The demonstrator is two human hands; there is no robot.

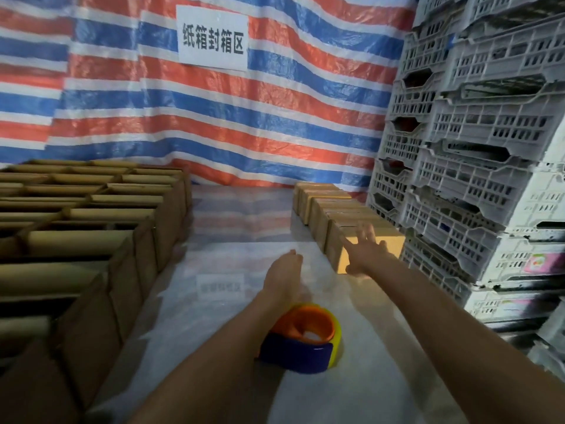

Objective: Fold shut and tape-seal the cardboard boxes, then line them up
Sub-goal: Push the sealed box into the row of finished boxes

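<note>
Cardboard boxes [333, 206] sit closed in a row; right hand [365, 250] and left hand [284, 270] hold nothing, fingers outstretched.

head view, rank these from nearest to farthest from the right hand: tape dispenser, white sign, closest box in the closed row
1. closest closed box: directly at the right hand, at the near end of the row on the right.
2. tape dispenser: low in the middle, nearer the person.
3. white sign: high on the striped tarp at the back.
</note>
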